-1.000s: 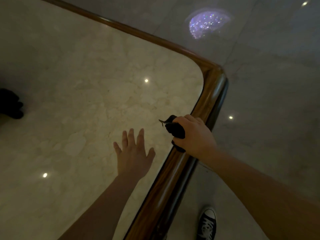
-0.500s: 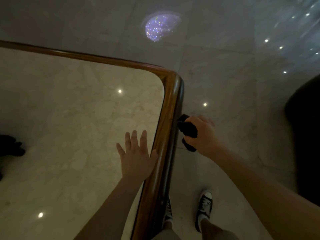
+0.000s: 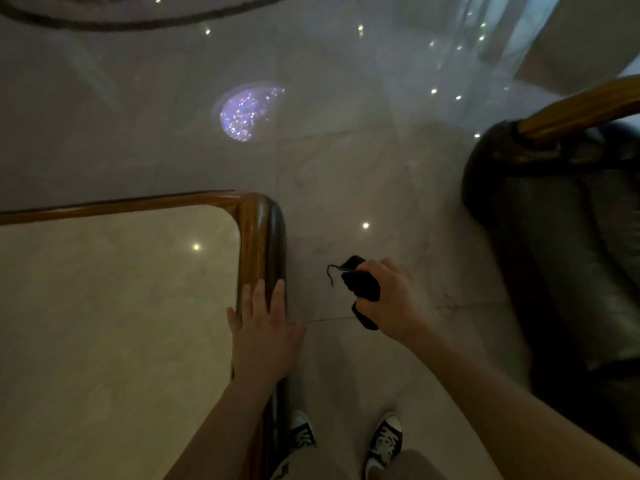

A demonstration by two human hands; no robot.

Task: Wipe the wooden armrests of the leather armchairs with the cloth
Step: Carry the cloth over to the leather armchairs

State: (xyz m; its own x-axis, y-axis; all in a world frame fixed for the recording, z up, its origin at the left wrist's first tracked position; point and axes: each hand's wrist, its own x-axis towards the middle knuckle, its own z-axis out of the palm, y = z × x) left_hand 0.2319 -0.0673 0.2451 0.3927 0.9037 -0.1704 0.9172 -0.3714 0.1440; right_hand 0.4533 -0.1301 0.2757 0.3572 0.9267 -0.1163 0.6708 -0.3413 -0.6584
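My right hand (image 3: pixel 394 303) is closed around a bunched black cloth (image 3: pixel 360 285) and hangs over the floor, between the table and the chair. A loose thread trails from the cloth's left end. At the right edge stands a dark leather armchair (image 3: pixel 561 258) with a curved wooden armrest (image 3: pixel 581 109) along its top, well apart from the cloth. My left hand (image 3: pixel 263 327) lies flat, fingers spread, on the wooden rim (image 3: pixel 259 244) of a marble-topped table.
The marble table top (image 3: pixel 114 323) fills the lower left, its rounded wooden corner pointing up and right. Glossy marble floor (image 3: pixel 346 168) lies between table and armchair, mirroring ceiling lights and a chandelier. My two sneakers (image 3: pixel 346 441) stand at the bottom.
My right hand has lifted the cloth off the table's wooden rim and carried it right, over the floor. The view swung right, bringing the armchair in. My left hand slid onto the rim.
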